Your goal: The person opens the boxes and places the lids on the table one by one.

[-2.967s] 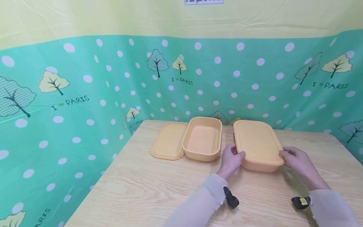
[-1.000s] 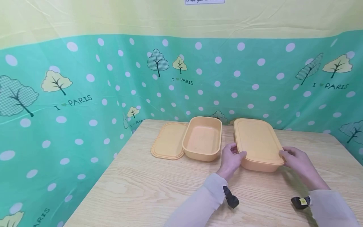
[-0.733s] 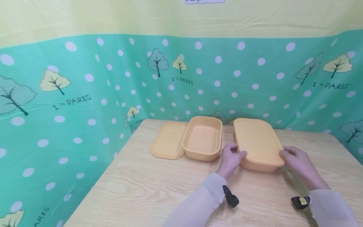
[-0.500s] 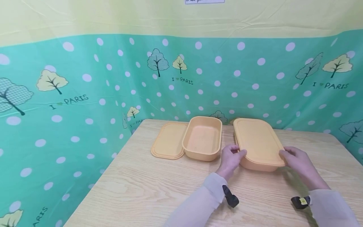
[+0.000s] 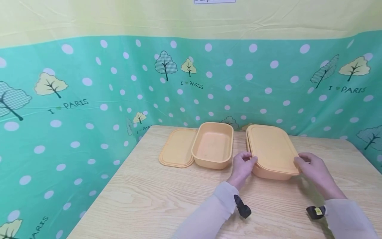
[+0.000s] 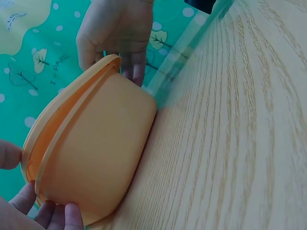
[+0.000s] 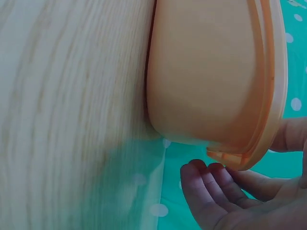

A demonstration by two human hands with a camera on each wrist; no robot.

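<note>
On the right of the table, a pale orange rectangular food container [image 5: 270,174] stands with its lid [image 5: 273,149] resting loosely on top. My left hand [image 5: 242,167] pinches the lid's near-left corner, thumb on top. In the left wrist view its other fingertips touch the container [image 6: 105,134] wall, and a gap shows under the raised lid [image 6: 53,115] edge. My right hand [image 5: 316,171] holds the near-right corner, thumb above and index finger below the lid [image 7: 279,72]; its other fingers hang loosely curled beside the container. The inside of this container is hidden.
Left of it stands a second, uncovered container [image 5: 213,164] of the same colour, with nothing visible inside. Its lid [image 5: 177,149] lies flat on the wooden table [image 5: 155,199], touching or partly under that container. A green dotted curtain [image 5: 191,99] hangs behind and at the left.
The lid's left edge has risen off the right container, so a gap now shows along that side. Both hands keep their hold with only small shifts. The left-hand container and lid stay put.
</note>
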